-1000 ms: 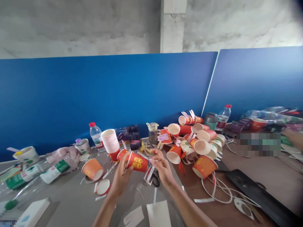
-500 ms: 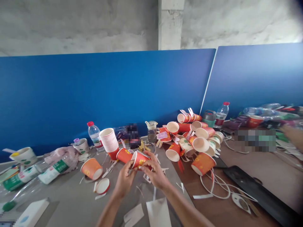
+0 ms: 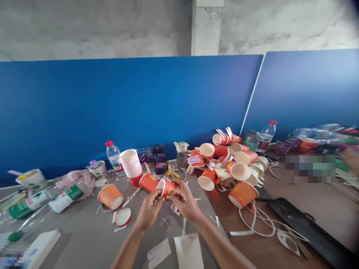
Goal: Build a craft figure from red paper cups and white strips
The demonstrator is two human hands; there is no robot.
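I'm holding 1 red paper cup with gold print and a white inside, tipped on its side, its open rim facing left toward me. It sits between my left hand and right hand, just above the grey table, near the middle, toward its front edge.

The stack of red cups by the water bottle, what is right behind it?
Behind the stack of red cups stands the blue partition; the water bottle is beside it on the left. The table edge behind the stack is hidden.
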